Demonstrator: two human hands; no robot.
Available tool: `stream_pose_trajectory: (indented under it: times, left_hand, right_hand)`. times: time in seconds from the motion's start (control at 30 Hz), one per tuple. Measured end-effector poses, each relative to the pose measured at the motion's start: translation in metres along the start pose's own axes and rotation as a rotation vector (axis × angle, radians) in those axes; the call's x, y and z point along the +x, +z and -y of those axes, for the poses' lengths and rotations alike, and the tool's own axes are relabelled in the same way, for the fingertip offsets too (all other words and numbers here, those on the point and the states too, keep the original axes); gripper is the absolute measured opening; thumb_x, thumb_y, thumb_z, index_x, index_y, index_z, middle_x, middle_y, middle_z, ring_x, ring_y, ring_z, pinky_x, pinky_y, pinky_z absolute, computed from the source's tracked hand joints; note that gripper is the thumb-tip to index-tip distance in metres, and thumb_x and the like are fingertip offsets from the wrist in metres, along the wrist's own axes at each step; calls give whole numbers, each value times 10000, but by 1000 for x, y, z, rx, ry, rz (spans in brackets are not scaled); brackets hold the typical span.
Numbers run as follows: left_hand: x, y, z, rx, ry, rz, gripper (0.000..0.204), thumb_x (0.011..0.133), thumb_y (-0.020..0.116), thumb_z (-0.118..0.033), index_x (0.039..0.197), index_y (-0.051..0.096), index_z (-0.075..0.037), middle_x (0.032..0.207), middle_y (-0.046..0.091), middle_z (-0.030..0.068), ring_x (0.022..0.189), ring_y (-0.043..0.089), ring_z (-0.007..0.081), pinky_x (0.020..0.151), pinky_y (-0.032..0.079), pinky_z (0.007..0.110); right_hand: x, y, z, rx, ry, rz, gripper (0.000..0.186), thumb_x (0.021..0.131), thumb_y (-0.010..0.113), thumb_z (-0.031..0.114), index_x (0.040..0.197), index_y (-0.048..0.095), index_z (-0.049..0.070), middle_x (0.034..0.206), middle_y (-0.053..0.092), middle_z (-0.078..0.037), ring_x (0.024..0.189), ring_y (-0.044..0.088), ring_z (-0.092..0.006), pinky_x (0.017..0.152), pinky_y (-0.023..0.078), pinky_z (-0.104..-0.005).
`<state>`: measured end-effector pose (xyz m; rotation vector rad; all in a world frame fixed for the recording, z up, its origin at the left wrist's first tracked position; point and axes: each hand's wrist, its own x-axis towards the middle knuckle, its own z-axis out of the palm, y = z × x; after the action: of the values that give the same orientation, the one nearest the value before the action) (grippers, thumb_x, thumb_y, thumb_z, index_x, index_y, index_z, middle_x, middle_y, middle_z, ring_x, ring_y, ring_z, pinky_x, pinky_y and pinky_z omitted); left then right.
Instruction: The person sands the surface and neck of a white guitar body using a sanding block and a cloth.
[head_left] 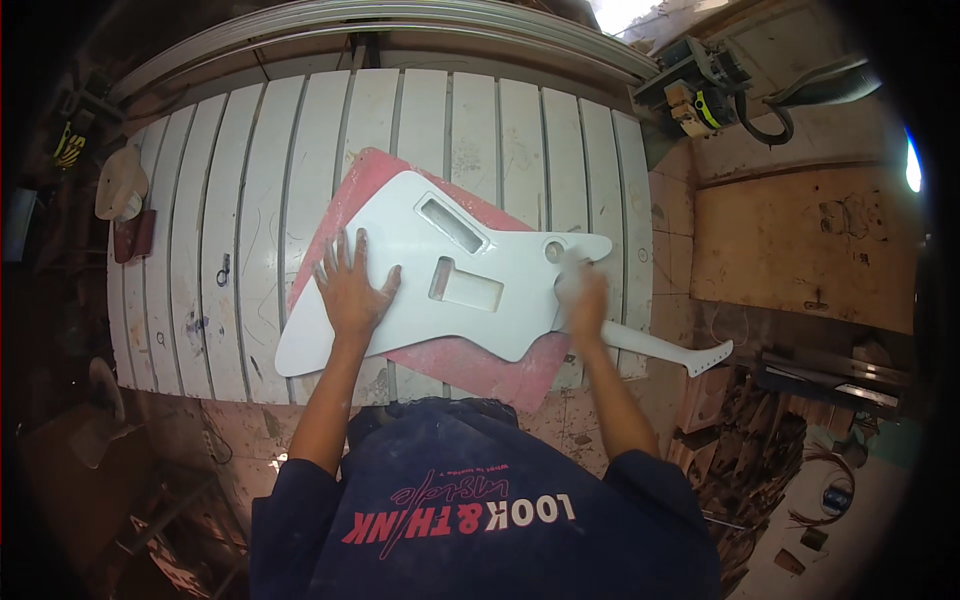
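A white electric guitar body with an angular outline lies across a pink mat, its cut-out cavities facing up. From its right end a white neck runs out past the table's edge. My left hand rests flat on the left part of the body, fingers spread, holding nothing. At the body's right end, where the neck joins, my right hand is smeared by motion. Its fingers look closed over a pale greyish piece, too blurred to name.
Beneath the mat is a white slatted table. A metal rail spans its far side, with a machine head at the far right. A sander-like tool sits at the left edge. Wooden boards stand at right.
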<state>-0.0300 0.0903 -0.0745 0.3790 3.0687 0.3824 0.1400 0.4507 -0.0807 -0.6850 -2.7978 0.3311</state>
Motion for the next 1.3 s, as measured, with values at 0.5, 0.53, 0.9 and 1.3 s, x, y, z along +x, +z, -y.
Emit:
stream_pose_trajectory:
  times: [0.5,0.53,0.9,1.3]
  left_hand:
    - [-1,-4,2,-13,-27,47,880,879,667,-603,1605,430,-166,1685,332,150,1566,258,376,1255,195,617]
    - [-4,-2,0,-18,-24,58,880,879,667,-603,1605,430,-166,1685,332,150,1566,258,376,1255,195,617]
    - [-1,-1,3,-36,7,16,900,877,654,-621,1603,423,-142,1687,314,173,1558,249,408,1250,181,632]
    - [1,-7,-3,-42,-1,87,902,888,656,-626,1602,423,-127,1680,324,184,1561,252,398,1257,179,618]
  right_hand:
    - [10,-16,65,25,-244,139,731,800,780,130,1497,563,179,1007,595,-166,965,604,-367,877,518,-473]
    - [32,-17,61,128,-54,96,732,788,786,130,1488,578,186,989,584,-150,954,590,-343,865,508,-460]
    - [41,2,76,150,182,2,759,788,813,137,1499,565,231,1047,594,-189,1007,610,-379,902,504,-514]
    - [6,41,118,88,-107,-92,707,798,797,141,1466,597,262,1009,564,-183,959,600,-379,842,520,-507]
